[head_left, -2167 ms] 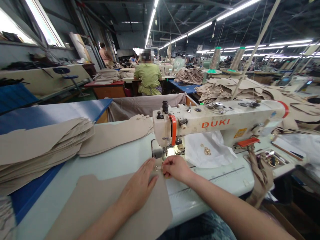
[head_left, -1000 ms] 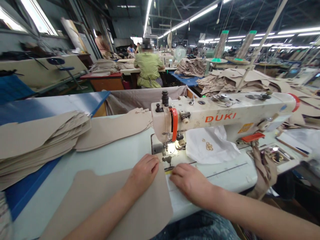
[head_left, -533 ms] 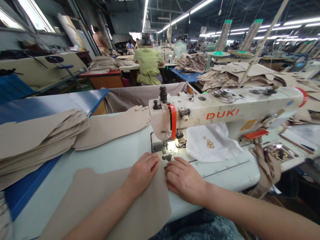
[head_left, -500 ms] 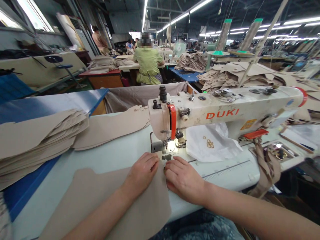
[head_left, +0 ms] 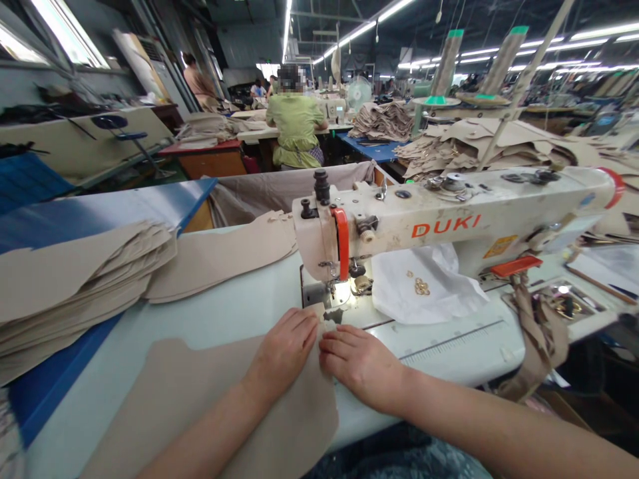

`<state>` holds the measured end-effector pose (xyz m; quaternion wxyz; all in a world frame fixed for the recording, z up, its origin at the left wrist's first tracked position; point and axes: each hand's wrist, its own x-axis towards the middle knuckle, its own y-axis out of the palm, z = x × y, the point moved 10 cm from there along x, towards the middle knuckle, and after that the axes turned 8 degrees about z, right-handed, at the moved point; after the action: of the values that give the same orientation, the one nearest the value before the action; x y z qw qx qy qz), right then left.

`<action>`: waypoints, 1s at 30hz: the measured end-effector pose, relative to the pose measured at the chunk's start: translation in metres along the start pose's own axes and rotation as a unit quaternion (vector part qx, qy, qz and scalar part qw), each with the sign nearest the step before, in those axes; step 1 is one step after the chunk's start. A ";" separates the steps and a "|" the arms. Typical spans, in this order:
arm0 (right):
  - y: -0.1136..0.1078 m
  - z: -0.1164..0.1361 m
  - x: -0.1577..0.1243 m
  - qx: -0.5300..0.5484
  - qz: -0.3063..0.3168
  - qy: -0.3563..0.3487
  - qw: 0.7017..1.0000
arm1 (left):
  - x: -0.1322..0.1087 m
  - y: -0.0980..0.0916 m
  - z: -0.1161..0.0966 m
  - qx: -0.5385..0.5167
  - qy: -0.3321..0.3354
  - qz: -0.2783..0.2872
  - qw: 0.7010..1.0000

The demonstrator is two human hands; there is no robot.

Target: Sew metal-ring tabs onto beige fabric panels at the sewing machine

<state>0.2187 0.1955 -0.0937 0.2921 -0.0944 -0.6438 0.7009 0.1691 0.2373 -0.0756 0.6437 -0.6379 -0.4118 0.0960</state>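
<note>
A beige fabric panel (head_left: 184, 379) lies on the pale sewing table, its narrow upper tip just in front of the needle area of the white sewing machine (head_left: 384, 223). My left hand (head_left: 287, 346) rests on the panel near that tip, fingers curled and closed on the fabric. My right hand (head_left: 362, 366) is closed at the panel's right edge, its fingertips pinching there beside the left. Both thumbs are largely hidden. Under the machine arm, a white sheet (head_left: 434, 283) carries several small gold-coloured rings (head_left: 422, 286).
Stacked beige panels (head_left: 80, 279) lie at the left, with another beige piece (head_left: 219, 256) behind. A metal parts tray (head_left: 574, 303) and hanging beige strips (head_left: 534, 339) are at the right. A person in green (head_left: 295, 126) sits ahead.
My right hand has shifted slightly left and toward me, onto the panel's edge against my left hand. The left hand and the panel have barely moved.
</note>
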 end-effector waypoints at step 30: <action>0.004 0.001 -0.002 0.047 0.019 0.009 0.999 | -0.002 0.000 -0.014 0.085 0.044 -0.006 0.995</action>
<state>0.2185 0.1938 -0.0976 0.2885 -0.0989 -0.6058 0.7348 0.1775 0.2258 -0.0745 0.7137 -0.5821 -0.3768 0.0988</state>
